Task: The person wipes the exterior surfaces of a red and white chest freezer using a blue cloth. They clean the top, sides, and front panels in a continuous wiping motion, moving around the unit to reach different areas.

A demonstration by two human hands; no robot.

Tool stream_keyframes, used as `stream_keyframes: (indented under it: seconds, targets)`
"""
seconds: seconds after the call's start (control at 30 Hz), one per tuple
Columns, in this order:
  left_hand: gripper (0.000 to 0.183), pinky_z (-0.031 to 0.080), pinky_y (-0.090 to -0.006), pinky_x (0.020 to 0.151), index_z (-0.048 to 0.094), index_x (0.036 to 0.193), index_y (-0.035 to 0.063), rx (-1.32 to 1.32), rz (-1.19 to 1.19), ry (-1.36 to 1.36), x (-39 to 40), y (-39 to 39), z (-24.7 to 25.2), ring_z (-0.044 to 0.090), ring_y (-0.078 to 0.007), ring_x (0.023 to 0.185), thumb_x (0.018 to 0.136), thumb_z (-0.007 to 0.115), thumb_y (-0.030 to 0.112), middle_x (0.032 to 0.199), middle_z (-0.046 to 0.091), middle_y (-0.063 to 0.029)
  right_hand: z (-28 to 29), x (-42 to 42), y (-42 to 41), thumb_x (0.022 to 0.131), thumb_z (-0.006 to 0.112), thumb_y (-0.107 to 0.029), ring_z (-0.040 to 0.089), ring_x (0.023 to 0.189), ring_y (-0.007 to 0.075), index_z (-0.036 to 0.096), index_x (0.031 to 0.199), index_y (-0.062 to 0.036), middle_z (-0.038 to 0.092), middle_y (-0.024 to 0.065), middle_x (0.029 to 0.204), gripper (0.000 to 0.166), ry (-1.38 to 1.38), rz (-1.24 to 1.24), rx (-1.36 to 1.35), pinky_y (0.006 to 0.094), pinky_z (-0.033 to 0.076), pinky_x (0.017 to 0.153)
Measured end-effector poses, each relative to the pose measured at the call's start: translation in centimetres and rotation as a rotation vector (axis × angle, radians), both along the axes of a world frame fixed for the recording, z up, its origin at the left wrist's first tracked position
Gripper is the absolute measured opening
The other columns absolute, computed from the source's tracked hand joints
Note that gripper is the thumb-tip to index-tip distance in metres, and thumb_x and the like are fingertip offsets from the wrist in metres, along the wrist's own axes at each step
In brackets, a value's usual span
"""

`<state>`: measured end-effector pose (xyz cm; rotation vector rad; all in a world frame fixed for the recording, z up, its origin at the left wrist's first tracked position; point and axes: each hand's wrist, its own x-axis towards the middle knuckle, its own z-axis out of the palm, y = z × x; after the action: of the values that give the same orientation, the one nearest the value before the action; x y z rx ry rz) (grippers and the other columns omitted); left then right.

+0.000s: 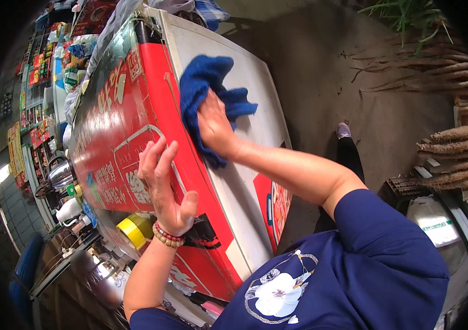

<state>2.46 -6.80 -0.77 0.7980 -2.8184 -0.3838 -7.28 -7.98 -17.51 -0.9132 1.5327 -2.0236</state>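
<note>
My right hand [216,123] presses a blue cloth [205,78] against the white panel [254,181] of a large red-and-white cabinet, close to its red edge. The cloth is bunched, and its folds hide some of my fingertips. My left hand [165,185], with two beaded bracelets at the wrist, is held over the cabinet's red printed surface [106,140]. Its fingers are apart and nothing is in them; whether it touches the surface I cannot tell. Just beside that wrist is a roll of yellow tape [135,231], partly hidden by the forearm.
Beyond the cabinet on the left stand a metal kettle [61,172], a white jug [68,211] and shelves of packaged goods [38,78]. To the right, long brown roots [461,144] lie near a dark crate [401,192]. Green leafy stalks [411,16] show at upper right.
</note>
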Motion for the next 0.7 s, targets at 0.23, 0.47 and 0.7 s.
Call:
stream_keyframes:
  seconds: [0.23, 0.47, 0.7]
  targets:
    - [0.073, 0.017, -0.0534, 0.110, 0.051, 0.129, 0.0044, -0.007, 0.023, -0.046, 0.3, 0.2, 0.4, 0.034, -0.0372, 0.130, 0.082, 0.047, 0.060, 0.134, 0.044, -0.0178, -2.2, -5.8, -13.8, 0.089, 0.043, -0.028, 0.043, 0.116, 0.0409, 0.057, 0.108, -0.0022, 0.052, 0.0212, 0.117, 0.035, 0.176, -0.142, 0.039, 0.0497, 0.031, 0.099]
    - [0.071, 0.019, -0.0548, 0.110, 0.052, 0.128, 0.0056, 0.001, 0.036, -0.065, -0.2, 0.3, 0.5, 0.035, -0.0371, 0.129, 0.081, 0.049, 0.060, 0.133, 0.045, -0.0177, -7.5, -12.6, -24.6, 0.087, 0.042, -0.023, 0.054, 0.102, 0.0373, 0.060, 0.097, -0.0070, 0.060, 0.0156, 0.102, 0.026, 0.457, -0.268, 0.288, 0.0477, 0.043, 0.088]
    - [0.073, 0.018, -0.0549, 0.111, 0.046, 0.132, 0.0037, -0.026, 0.045, -0.089, 0.0, 0.0, 0.3, 0.033, -0.0366, 0.131, 0.084, 0.044, 0.059, 0.136, 0.043, -0.0190, -14.9, -9.7, -21.0, 0.093, 0.035, -0.027, 0.036, 0.127, 0.0346, 0.046, 0.123, -0.0028, 0.038, 0.0190, 0.135, 0.041, 0.183, -0.051, 0.473, 0.0435, 0.027, 0.106]
